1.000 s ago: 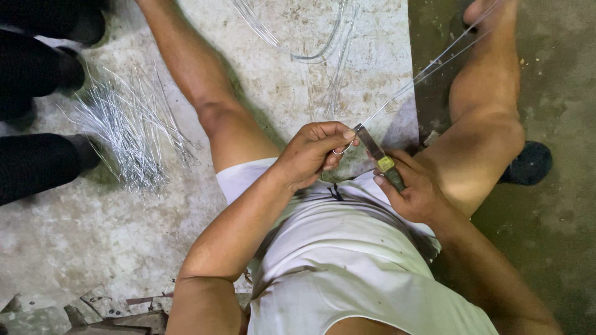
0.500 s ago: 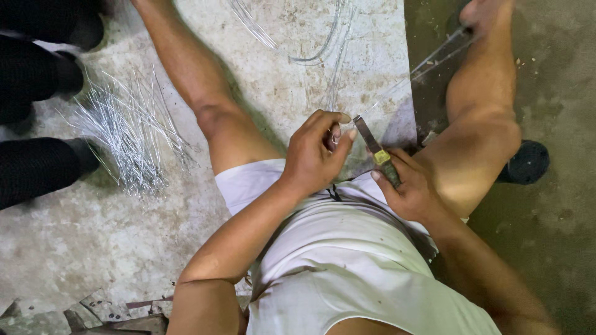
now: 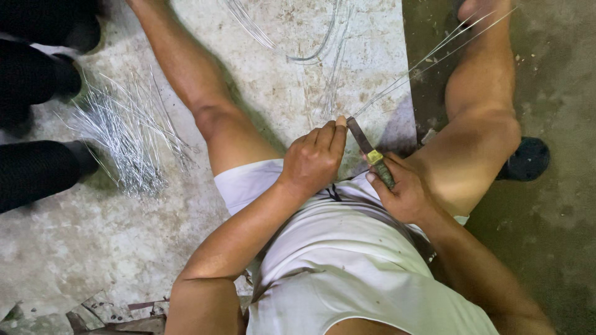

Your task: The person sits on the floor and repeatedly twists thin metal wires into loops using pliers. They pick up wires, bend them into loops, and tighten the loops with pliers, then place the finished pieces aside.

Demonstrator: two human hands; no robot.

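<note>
Head view: your right hand [image 3: 403, 192] is wrapped tight around the handle of a narrow dark metal tool with a yellow band [image 3: 370, 152], its long axis slanting up and left toward your left hand [image 3: 315, 158]. That hand's fingers are curled together beside the tool's tip, and whether they pinch anything you cannot tell. Thin silver wires [image 3: 428, 59] run from the tip up and right, past your knee.

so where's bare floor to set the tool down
Bare pale concrete floor lies beside the left arm, below the heap of cut silver wire pieces. Crowded: between the knees, where long loose wires lie, and the lap, where both hands meet at the dark metal tool.
</note>
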